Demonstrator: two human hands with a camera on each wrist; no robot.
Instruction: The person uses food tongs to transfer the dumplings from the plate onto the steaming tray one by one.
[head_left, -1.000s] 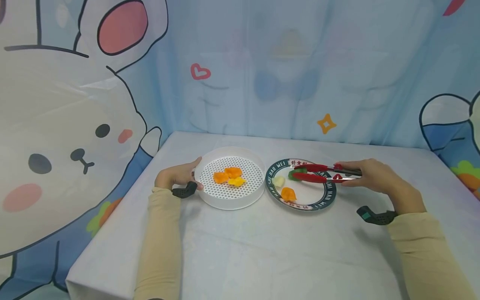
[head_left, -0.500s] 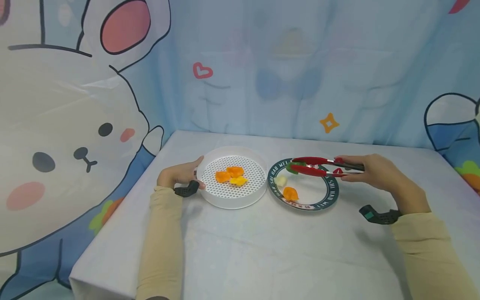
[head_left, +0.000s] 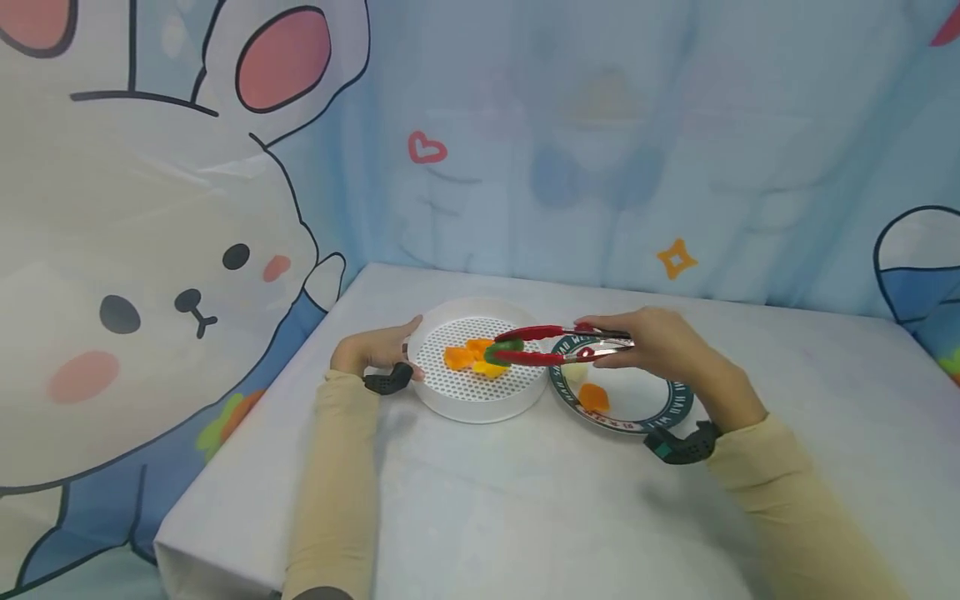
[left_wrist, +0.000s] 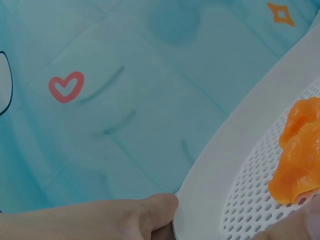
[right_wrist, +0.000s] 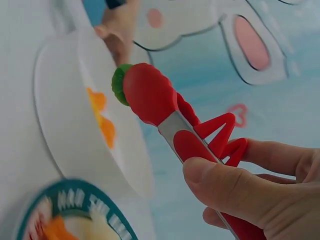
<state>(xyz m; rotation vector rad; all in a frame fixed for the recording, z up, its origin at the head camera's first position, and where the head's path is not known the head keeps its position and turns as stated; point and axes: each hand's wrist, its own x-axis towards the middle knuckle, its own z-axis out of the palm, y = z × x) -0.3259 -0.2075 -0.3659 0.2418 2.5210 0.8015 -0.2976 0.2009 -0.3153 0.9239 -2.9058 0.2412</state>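
Letters [right_wrist: 71,199] including "HAO" ringed the plate [head_left: 641,398] on the white-covered desk [head_left: 480,492], before a cartoon curtain [head_left: 480,225]. The right hand [head_left: 660,343] gripped red tongs [head_left: 531,359] pinching a green piece [head_left: 500,352] above the sieve [head_left: 480,409] the left hand [head_left: 378,346] held.

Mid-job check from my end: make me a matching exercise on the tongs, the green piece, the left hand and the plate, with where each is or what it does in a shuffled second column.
1. Tongs
2. Green piece
3. Left hand
4. Plate

A. Gripping the side of the white tray
B. Bearing an orange piece and a pale piece
C. Held in the right hand
D. Pinched in the tongs

Pairs: 1-C, 2-D, 3-A, 4-B
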